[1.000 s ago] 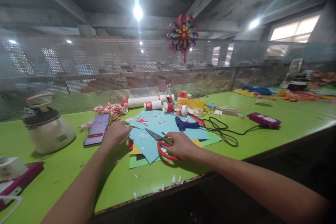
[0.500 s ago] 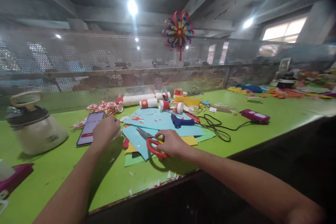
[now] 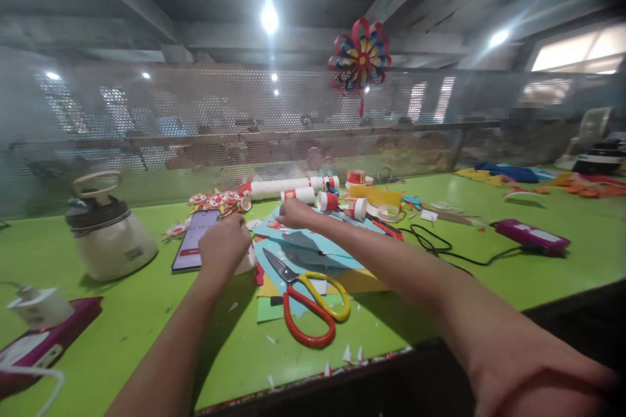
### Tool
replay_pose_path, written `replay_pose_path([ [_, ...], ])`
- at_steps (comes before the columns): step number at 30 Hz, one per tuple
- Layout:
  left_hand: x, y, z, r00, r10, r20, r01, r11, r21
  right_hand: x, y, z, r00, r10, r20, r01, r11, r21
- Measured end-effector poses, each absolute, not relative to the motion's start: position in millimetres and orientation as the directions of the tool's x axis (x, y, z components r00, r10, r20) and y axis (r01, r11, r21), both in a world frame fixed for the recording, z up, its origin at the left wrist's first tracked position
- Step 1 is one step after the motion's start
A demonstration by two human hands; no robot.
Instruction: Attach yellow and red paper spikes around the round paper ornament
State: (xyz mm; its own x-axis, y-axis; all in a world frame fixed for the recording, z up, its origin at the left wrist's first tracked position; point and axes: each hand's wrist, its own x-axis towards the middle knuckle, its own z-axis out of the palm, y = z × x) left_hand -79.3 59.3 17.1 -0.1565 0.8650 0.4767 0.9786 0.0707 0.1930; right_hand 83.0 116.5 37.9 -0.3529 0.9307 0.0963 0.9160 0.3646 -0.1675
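Observation:
My left hand (image 3: 225, 241) is closed beside the phone (image 3: 195, 241), around a white rounded thing (image 3: 247, 262) that looks like a paper cup and is mostly hidden. Farther forward, my right hand (image 3: 297, 214) is over the light blue paper (image 3: 337, 241), near small red and white cut-outs. Its fingertips are drawn together, and what they hold, if anything, is hidden. Between my forearms, scissors (image 3: 306, 303) with one red and one yellow handle lie on the coloured sheets, blades pointing away and slightly apart.
Behind the papers lie white tubes (image 3: 283, 189), red-and-white paper cups (image 3: 328, 202) and a tape roll (image 3: 386, 212). A cream jug-like container (image 3: 115, 247) stands left. Purple power strips (image 3: 531, 236) sit at both sides, with a black cord trailing. White scraps (image 3: 347, 353) dot the front edge.
My right hand has let go of the scissors, which now lie on the papers, and has moved forward to the cut-outs. My left hand stays beside the phone. The view has turned slightly left.

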Motion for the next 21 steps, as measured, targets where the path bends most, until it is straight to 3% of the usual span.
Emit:
replay_pose_path([
  [10, -90, 63, 18, -0.274, 0.739, 0.615, 0.929, 0.037, 0.369, 48, 187, -1, -0.346, 0.933, -0.102, 0.918, 0.314, -0.242],
  [15, -90, 67, 13, -0.243, 0.689, 0.683, 0.92, -0.061, 0.388, 64, 179, 7, -0.379, 0.925, -0.011, 0.877, 0.355, -0.324],
  [21, -92, 74, 8, -0.171, 0.727, 0.665, 0.937, -0.089, 0.339, 109, 148, 44, -0.457, 0.879, 0.137, 0.78, 0.47, -0.414],
])
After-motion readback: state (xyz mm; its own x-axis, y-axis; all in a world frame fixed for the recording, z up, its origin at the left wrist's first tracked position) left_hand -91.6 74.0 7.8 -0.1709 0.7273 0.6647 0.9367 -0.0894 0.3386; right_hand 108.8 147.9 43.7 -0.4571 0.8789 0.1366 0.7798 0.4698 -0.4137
